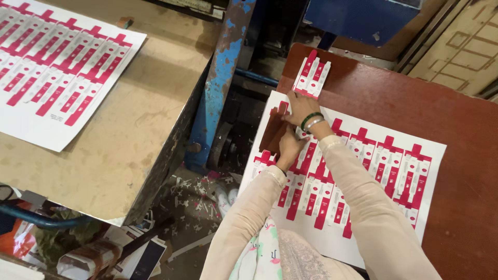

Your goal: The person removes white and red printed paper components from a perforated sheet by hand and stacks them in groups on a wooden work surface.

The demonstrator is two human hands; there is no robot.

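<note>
Both hands point(293, 129) press a printed sheet point(394, 171); punched cartons point(312, 78) lie just beyond.

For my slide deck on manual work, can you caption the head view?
Both hands press on a die-cut red-and-white sheet on a red table, beside a small stack of cut blanks.

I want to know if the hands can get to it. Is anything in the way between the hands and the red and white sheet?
No, nothing visible is in the way. Both the left hand and the right hand already rest on the printed sheet at its far left corner, on the red-brown table. A small stack of cut pieces lies just beyond.
</note>
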